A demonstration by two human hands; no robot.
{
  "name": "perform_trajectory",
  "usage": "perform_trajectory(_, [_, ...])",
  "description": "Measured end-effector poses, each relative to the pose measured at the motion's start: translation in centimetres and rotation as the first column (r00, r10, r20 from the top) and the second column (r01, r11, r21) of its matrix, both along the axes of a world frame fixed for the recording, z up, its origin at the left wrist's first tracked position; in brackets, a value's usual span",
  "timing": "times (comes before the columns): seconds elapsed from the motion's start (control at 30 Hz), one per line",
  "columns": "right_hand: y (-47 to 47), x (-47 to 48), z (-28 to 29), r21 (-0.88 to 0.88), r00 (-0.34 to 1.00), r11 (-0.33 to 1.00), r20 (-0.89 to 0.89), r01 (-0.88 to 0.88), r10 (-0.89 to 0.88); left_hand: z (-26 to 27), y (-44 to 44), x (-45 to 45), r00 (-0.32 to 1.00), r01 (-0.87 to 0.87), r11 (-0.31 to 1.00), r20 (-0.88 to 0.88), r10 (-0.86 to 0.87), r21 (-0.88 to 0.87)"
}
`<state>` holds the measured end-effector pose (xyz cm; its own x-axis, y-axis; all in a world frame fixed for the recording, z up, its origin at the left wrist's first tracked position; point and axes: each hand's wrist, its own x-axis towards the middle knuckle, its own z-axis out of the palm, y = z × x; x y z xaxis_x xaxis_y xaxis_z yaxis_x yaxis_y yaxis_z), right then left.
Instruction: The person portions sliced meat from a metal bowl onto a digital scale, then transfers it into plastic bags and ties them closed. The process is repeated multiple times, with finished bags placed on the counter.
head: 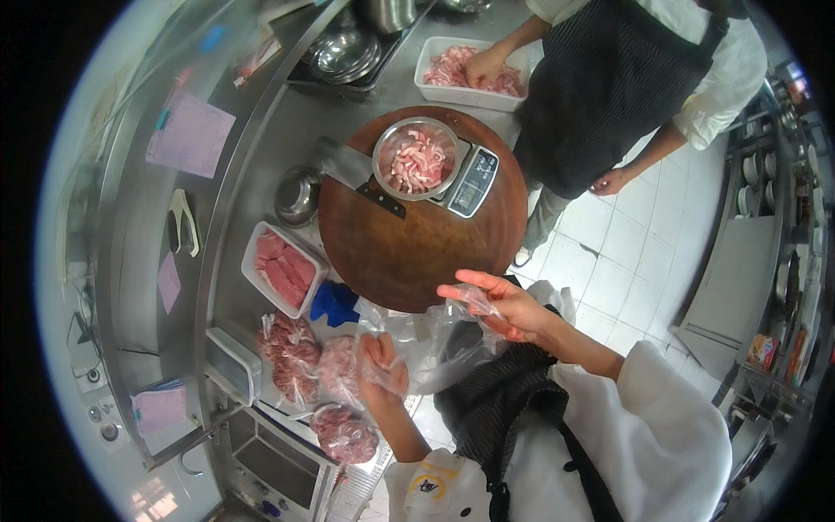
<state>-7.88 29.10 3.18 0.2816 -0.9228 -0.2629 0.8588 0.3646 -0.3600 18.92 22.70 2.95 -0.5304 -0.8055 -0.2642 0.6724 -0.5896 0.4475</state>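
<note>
A clear plastic bag (424, 352) is stretched between my two hands at the near edge of the round wooden chopping block (424, 254). My left hand (383, 368) holds one side, its fingers behind the film. On the other side, my right hand (509, 307) has the film around its fingers, with the index finger extended. A steel bowl (417, 158) of sliced raw meat (417, 163) rests on a digital scale (473, 183) upon the block. Beside it lies a cleaver (355, 173), its black handle pointing towards me.
A co-worker's hand (486, 65) reaches into a white tub (470, 96) of sliced meat. Left of the block are an upturned-looking steel bowl (297, 196), a tub of meat pieces (284, 267), a blue cloth (334, 303) and several bagged meat portions (290, 359). A metal shelf edge (225, 215) runs alongside.
</note>
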Motion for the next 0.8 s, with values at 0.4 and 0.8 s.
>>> perform_trajectory(0.4, [-3.7,0.3,-1.4,-0.287,0.952,0.91,-0.165,-0.298,0.259,-3.0,1.1,1.6,0.883,-0.31,0.802,0.159,0.442,-0.511])
perform_trajectory(0.8, [-4.8,-2.7,-4.5,0.012,0.977,1.0,-0.213,-0.004,0.007,-9.8,-7.3,-5.3,0.864,-0.208,0.938,0.398,0.309,-0.277])
